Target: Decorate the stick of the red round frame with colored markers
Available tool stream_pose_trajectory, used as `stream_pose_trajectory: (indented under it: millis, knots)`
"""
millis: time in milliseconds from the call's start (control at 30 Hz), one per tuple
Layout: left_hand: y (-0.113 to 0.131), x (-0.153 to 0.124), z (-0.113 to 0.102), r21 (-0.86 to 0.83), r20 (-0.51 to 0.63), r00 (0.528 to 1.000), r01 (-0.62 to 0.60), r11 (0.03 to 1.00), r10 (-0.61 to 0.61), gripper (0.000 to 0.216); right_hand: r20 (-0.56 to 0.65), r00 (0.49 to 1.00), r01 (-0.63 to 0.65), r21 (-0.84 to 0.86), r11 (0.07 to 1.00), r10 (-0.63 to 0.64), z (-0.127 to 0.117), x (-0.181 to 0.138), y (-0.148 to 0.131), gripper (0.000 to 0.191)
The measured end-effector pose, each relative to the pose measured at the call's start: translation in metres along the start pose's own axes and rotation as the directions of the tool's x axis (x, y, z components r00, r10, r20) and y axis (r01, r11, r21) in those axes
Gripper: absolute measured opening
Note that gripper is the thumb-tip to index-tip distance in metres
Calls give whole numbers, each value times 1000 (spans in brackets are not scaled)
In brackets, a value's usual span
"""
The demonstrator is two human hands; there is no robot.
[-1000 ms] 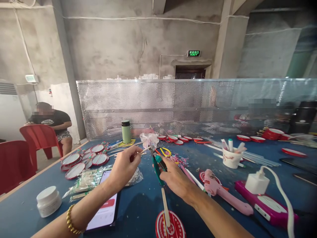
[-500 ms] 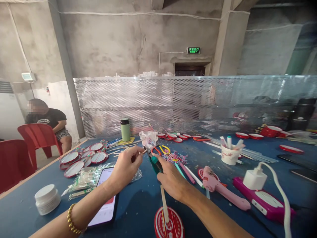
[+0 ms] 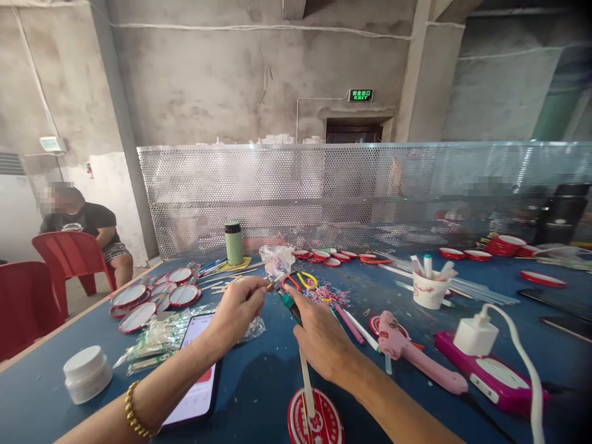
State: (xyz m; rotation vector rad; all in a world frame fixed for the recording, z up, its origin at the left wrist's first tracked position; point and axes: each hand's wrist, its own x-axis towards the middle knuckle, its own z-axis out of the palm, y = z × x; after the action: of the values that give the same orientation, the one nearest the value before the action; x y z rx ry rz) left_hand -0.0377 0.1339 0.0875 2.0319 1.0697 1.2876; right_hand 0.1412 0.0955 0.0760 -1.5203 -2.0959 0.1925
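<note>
My left hand point(image 3: 243, 305) is closed in a pinch on a small thin piece by the pliers' tip; its kind is too small to make out. My right hand point(image 3: 319, 333) is wrapped round pliers point(image 3: 287, 301) with green and black handles, jaws pointing up and left. The jaws meet the piece at my left fingertips. Below my right hand lies a round red disc point(image 3: 328, 410) with white print and a pale flat stick point(image 3: 306, 382) across it. Left of my wrist, a phone point(image 3: 197, 394) with a lit screen lies on the table.
Red-rimmed discs point(image 3: 182, 295), wrapped sticks point(image 3: 152, 339) and a white jar point(image 3: 87, 374) lie left. A green bottle point(image 3: 234, 243) stands behind. Rightward are a pen cup point(image 3: 430, 290), pink glue gun point(image 3: 420, 364) and purple power strip point(image 3: 499, 376). Someone sits far left.
My right hand has shifted slightly up and over the pens, and the pliers' handles look closer together. My left hand keeps its pinch nearly in place. The seated person has leaned left.
</note>
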Motion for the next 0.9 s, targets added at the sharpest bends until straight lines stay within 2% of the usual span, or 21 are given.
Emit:
stream_pose_trajectory:
  millis: [300, 467, 700, 900]
  knots:
    - [-5, 1, 3, 14, 13, 1000, 19, 1000, -19, 21, -26, 997, 68, -75, 995, -70, 8, 0, 4, 73]
    - [-4, 0, 4, -19, 31, 999, 36, 999, -35, 23, -9, 998, 59, -105, 993, -60, 6, -1, 1, 75]
    - [-8, 2, 2, 1, 30, 999, 12, 1000, -12, 25, 19, 1000, 2, 57, 998, -3, 7, 2, 4, 73]
    - [-12, 6, 0, 30, 33, 999, -10, 999, 9, 22, 32, 998, -56, 174, 983, 51, 6, 5, 0, 61]
